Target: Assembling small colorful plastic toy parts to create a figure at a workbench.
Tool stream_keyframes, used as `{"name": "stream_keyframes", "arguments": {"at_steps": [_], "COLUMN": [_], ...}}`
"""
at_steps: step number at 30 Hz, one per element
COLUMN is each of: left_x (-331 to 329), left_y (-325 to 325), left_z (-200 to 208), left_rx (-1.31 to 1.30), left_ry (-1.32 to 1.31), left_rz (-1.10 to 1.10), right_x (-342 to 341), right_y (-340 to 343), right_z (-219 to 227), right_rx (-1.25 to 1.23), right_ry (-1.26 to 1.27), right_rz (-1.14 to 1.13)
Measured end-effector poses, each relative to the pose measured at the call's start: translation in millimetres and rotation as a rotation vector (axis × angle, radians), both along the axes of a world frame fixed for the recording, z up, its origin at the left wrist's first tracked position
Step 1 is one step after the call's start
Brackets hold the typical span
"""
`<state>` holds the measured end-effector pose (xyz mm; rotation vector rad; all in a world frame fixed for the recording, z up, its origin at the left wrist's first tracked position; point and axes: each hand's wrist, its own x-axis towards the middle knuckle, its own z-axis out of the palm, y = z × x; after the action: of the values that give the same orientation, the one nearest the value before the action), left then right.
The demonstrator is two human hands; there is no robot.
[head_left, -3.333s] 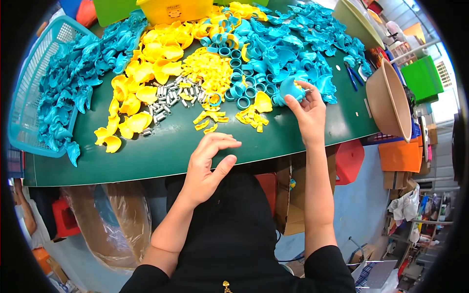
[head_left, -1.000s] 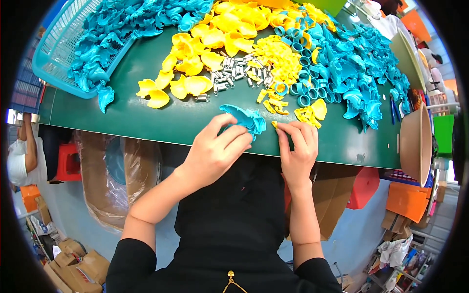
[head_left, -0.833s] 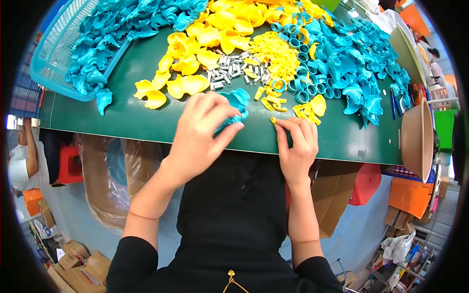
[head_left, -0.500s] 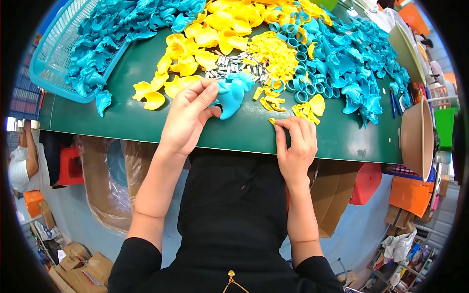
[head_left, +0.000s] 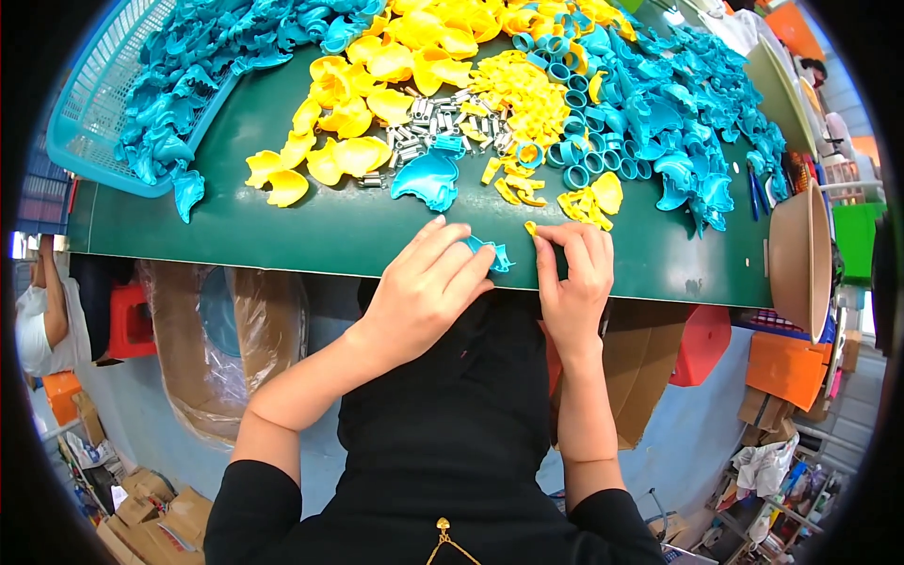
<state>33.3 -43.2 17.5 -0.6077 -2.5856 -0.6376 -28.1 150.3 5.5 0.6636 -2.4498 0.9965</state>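
Note:
Near the front edge of the table, my left hand is closed, its fingertips on a small blue plastic piece with prongs; the fingers hide part of it. My right hand, just to the right, pinches a small yellow plastic piece between thumb and forefinger. Beyond my left hand, a curved blue plastic shell lies on the table, apart from my fingers. Short metal tubes are heaped behind it. A few small yellow pieces and a yellow cluster lie beyond my right hand.
A light-blue basket of blue shells stands at the far left of the green table. Yellow shells, blue rings and a blue heap spread across the back. A tan bin stands at the right edge.
The blue shell has left my left hand and now lies on the table. My left hand has moved nearer and to the right, onto the small blue piece. My right hand keeps the yellow piece.

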Motion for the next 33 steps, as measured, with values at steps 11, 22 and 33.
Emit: {"name": "stream_keyframes", "arguments": {"at_steps": [11, 22, 33], "left_x": [8.9, 10.8, 12.5], "left_y": [7.3, -9.7, -15.0], "left_z": [2.6, 2.5, 20.3], "left_rx": [0.068, 0.046, -0.104], "left_ry": [0.042, 0.024, 0.005], "left_rz": [0.137, -0.011, -0.049], "right_x": [-0.6, -11.4, -32.3], "right_y": [-2.3, -22.4, -14.3], "right_z": [-0.4, 14.5, 51.0], "right_rx": [0.009, -0.070, 0.231], "right_ry": [0.021, -0.071, -0.180], "right_rz": [0.002, 0.314, 0.559]}}
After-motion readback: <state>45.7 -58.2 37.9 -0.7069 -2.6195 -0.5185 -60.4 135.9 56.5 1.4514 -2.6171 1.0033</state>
